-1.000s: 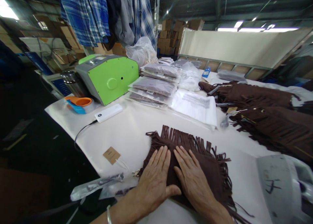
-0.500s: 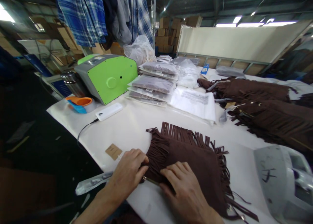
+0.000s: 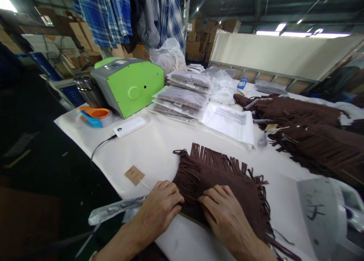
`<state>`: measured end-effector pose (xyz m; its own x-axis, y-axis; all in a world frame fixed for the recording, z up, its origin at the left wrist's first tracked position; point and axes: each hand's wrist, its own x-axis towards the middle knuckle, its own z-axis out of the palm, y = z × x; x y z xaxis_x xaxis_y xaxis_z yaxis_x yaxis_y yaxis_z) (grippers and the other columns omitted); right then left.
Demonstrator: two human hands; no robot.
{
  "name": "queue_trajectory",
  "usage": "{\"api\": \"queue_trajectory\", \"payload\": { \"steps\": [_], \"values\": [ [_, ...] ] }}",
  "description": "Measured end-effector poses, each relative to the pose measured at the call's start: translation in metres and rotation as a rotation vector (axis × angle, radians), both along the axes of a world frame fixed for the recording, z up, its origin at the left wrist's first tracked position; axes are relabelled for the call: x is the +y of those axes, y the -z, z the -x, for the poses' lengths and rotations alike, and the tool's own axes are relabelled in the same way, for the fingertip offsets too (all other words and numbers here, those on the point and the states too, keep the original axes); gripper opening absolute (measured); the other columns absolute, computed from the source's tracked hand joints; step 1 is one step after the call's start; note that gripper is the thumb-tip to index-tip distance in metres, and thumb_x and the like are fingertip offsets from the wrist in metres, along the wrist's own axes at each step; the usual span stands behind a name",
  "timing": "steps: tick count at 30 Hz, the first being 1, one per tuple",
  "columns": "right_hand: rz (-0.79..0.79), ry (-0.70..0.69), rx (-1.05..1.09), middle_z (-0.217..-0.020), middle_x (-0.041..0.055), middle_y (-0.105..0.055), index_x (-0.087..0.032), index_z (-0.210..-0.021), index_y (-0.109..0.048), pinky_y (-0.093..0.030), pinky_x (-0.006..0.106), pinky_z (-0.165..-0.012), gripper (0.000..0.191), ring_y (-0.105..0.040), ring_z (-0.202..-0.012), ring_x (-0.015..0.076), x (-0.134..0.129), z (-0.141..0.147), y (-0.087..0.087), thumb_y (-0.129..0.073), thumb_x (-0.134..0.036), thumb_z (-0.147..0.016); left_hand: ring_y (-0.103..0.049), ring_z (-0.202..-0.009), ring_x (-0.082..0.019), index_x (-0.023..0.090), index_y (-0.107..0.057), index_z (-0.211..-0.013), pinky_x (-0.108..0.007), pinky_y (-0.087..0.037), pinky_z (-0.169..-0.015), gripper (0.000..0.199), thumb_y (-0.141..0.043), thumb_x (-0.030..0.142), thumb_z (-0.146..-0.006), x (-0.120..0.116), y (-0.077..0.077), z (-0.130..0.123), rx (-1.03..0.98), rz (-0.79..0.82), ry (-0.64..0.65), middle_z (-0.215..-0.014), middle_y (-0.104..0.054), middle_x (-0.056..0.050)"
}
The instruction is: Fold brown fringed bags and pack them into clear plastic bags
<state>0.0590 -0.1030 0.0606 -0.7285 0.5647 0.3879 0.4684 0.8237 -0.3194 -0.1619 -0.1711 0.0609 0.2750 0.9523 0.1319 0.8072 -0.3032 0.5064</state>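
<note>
A dark brown fringed bag [image 3: 224, 179] lies flat on the white table, its fringe spread along the far and right sides. Bunched strands cover its left end. My left hand [image 3: 162, 203] is closed, thumb and fingers pinching the near edge at the left corner. Just to its right, my right hand [image 3: 224, 211] has curled fingers gripping the same edge, with the thumb underneath. A thin zipper line shows along that edge between the hands; the fingertips partly hide it. A brown cardboard tag [image 3: 134, 175] on a white string rests left of the bag.
Clear plastic wrap [image 3: 113, 211] hangs over the near left edge. Behind are a green-sided machine [image 3: 136, 88], a white power bank [image 3: 129, 127], an orange cup [image 3: 98, 113] and stacked packaged items [image 3: 182, 98]. More brown fringed bags [image 3: 321, 139] and a grey tape dispenser [image 3: 321, 215] sit right.
Both hands have slid a little to the right along the bag's near edge. The metal zipper pull seen beside my left fingers is now hidden. The view has shifted slightly.
</note>
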Motion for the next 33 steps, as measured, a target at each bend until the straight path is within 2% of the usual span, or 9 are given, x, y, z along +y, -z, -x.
{"api": "queue_trajectory", "payload": {
  "steps": [6, 11, 14, 16, 18, 21, 25, 29, 33],
  "values": [
    [-0.014, 0.132, 0.107, -0.090, 0.0026, -0.067, -0.023, -0.096, -0.067, -0.037, 0.035, -0.079, 0.014, -0.057, -0.083, 0.0181, 0.007, -0.002, -0.013, -0.054, -0.017, -0.094, -0.051, -0.090, -0.023, 0.020, -0.060, -0.095, -0.039, -0.040, -0.080, 0.020, -0.044, 0.009, -0.092, 0.007, 0.002, -0.001, 0.088, 0.034, -0.187, -0.095, -0.059, -0.005],
    [0.011, 0.159, 0.140, -0.101, 0.0033, -0.067, -0.024, -0.101, -0.066, -0.040, 0.037, -0.087, 0.016, -0.058, -0.095, 0.0203, 0.013, -0.008, 0.006, -0.056, -0.015, -0.092, -0.052, -0.090, -0.025, 0.020, -0.060, -0.098, -0.042, -0.042, -0.081, 0.024, -0.045, 0.005, -0.086, 0.015, 0.004, -0.031, 0.116, 0.084, -0.112, -0.097, -0.060, -0.005],
    [-0.001, 0.161, 0.147, -0.105, 0.0041, -0.067, -0.023, -0.102, -0.066, -0.040, 0.039, -0.090, 0.017, -0.057, -0.099, 0.0212, 0.014, -0.017, 0.016, -0.055, -0.015, -0.093, -0.053, -0.096, -0.022, 0.022, -0.057, -0.110, -0.037, -0.044, -0.086, 0.031, -0.046, 0.005, -0.088, 0.014, -0.003, -0.044, -0.072, 0.078, -0.016, -0.103, -0.060, -0.004],
    [-0.017, 0.170, 0.158, -0.106, 0.0049, -0.067, -0.023, -0.103, -0.065, -0.040, 0.039, -0.091, 0.016, -0.057, -0.101, 0.0213, 0.012, -0.023, 0.015, -0.055, -0.016, -0.093, -0.055, -0.099, -0.018, 0.023, -0.055, -0.114, -0.031, -0.045, -0.088, 0.032, -0.042, 0.006, -0.091, 0.014, -0.007, -0.039, -0.252, 0.046, 0.008, -0.106, -0.059, -0.003],
    [-0.023, 0.170, 0.175, -0.105, 0.0046, -0.067, -0.023, -0.103, -0.065, -0.041, 0.039, -0.091, 0.015, -0.057, -0.100, 0.0208, 0.007, -0.024, 0.011, -0.056, -0.016, -0.093, -0.056, -0.099, -0.017, 0.022, -0.055, -0.111, -0.029, -0.046, -0.088, 0.029, -0.038, 0.007, -0.093, 0.017, -0.009, -0.027, -0.324, -0.007, -0.074, -0.105, -0.059, -0.004],
    [-0.003, 0.070, 0.186, -0.096, 0.0026, -0.068, -0.024, -0.101, -0.066, -0.041, 0.037, -0.087, 0.013, -0.059, -0.093, 0.0192, -0.005, -0.014, 0.007, -0.060, -0.019, -0.091, -0.056, -0.095, -0.020, 0.020, -0.058, -0.105, -0.035, -0.046, -0.088, 0.029, -0.036, 0.006, -0.091, 0.025, -0.005, -0.013, -0.173, -0.027, -0.218, -0.099, -0.059, -0.005],
    [-0.040, -0.084, 0.195, -0.085, 0.0012, -0.067, -0.022, -0.095, -0.066, -0.041, 0.037, -0.082, 0.016, -0.058, -0.085, 0.0179, -0.017, 0.009, 0.016, -0.051, -0.023, -0.096, -0.054, -0.095, -0.023, 0.021, -0.061, -0.111, -0.041, -0.046, -0.087, 0.041, -0.040, 0.000, -0.083, 0.032, 0.001, -0.026, 0.020, 0.059, -0.148, -0.101, -0.061, -0.006],
    [-0.058, 0.010, 0.179, -0.087, 0.0018, -0.068, -0.022, -0.093, -0.066, -0.040, 0.037, -0.084, 0.021, -0.058, -0.086, 0.0177, -0.012, 0.008, 0.019, -0.046, -0.021, -0.098, -0.055, -0.099, -0.019, 0.024, -0.059, -0.118, -0.033, -0.048, -0.089, 0.043, -0.039, 0.002, -0.086, 0.032, -0.005, -0.034, -0.186, 0.036, 0.014, -0.105, -0.061, -0.005],
    [-0.079, 0.098, 0.186, -0.092, 0.0016, -0.069, -0.023, -0.098, -0.067, -0.039, 0.036, -0.082, 0.016, -0.058, -0.087, 0.0182, 0.000, -0.007, 0.008, -0.053, -0.017, -0.094, -0.056, -0.099, -0.019, 0.020, -0.061, -0.105, -0.035, -0.048, -0.090, 0.035, -0.034, 0.004, -0.088, 0.040, -0.008, -0.009, -0.169, -0.065, -0.185, -0.102, -0.061, -0.006]
  ]
}}
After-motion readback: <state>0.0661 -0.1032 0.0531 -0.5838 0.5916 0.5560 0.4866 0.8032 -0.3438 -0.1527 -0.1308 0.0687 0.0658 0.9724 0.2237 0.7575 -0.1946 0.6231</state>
